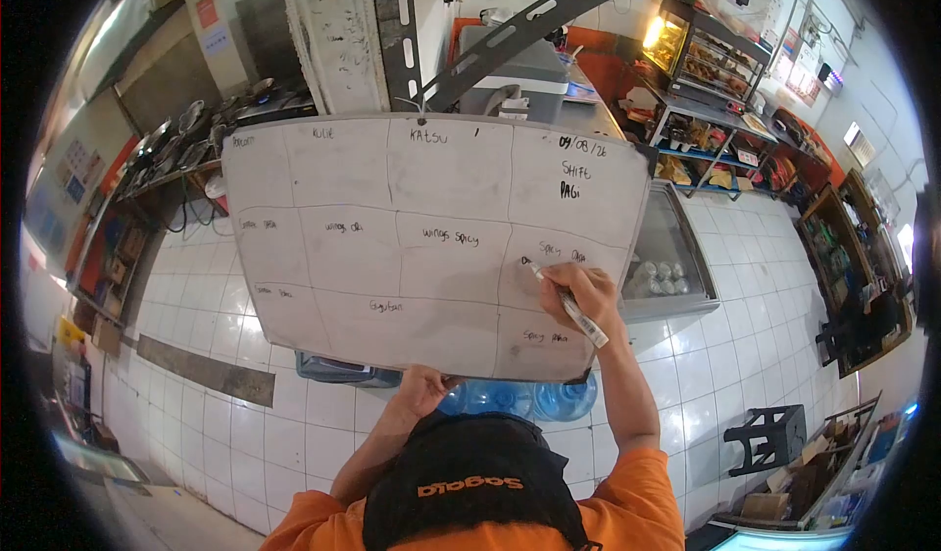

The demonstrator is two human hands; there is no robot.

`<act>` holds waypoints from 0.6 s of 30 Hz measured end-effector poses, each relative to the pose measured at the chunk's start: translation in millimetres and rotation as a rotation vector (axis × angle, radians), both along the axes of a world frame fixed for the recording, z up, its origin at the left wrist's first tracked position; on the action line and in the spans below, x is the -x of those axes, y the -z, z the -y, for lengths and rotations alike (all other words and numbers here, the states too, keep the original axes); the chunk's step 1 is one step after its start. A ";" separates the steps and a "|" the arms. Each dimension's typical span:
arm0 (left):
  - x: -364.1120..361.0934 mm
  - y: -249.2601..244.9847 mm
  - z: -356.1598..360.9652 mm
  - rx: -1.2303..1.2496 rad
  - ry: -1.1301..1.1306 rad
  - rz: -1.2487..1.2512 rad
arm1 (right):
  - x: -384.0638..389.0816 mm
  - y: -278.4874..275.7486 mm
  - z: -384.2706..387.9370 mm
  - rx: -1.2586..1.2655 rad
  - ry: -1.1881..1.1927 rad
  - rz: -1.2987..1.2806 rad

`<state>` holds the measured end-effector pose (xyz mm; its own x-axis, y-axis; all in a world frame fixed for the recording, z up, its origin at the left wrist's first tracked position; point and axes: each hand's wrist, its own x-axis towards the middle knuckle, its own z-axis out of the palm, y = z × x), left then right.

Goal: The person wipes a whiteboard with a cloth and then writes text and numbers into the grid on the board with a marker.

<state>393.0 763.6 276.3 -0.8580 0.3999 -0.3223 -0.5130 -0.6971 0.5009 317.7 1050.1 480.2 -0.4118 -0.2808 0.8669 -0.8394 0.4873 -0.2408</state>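
A whiteboard (446,262) hangs in front of me, ruled by hand into boxes with words such as "Katsu", "Wings spicy" and a date at the top right. My right hand (586,294) grips a white marker (585,320), its tip on the board just below "Spicy" in the right column. A small dark mark shows at the tip. My left hand (424,390) is closed around the board's lower edge near the middle; its fingertips are partly hidden there.
Blue water jugs (564,401) stand under the board. To the right is a glass-topped chest (671,257) with bottles inside, and a black stool (765,440) farther off. A metal bracket (549,22) rises behind the board. Pans (191,120) sit on a counter at left.
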 end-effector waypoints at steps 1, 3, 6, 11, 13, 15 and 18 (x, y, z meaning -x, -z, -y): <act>-0.1 -3.1 -0.7 0.014 -0.008 0.003 | 0.4 1.1 -0.3 -0.006 0.006 0.004; -0.2 -1.6 0.6 0.024 -0.007 0.020 | -0.1 4.0 -1.5 -0.018 0.018 0.015; -1.2 -6.2 -1.9 0.036 -0.039 0.028 | 0.5 5.5 -1.9 0.010 0.043 0.024; -3.0 -13.0 -2.8 0.074 -0.014 -0.010 | 1.3 5.0 2.6 0.048 0.081 -0.019; -0.8 -8.4 -0.6 0.076 0.009 -0.023 | 1.1 4.5 2.0 0.039 0.081 -0.018; -1.2 -12.6 -2.9 0.036 -0.036 0.009 | 2.4 7.6 -3.5 0.010 0.061 -0.006; -0.8 -16.0 -4.6 0.016 -0.059 0.022 | 0.0 6.3 -3.2 0.031 0.049 -0.010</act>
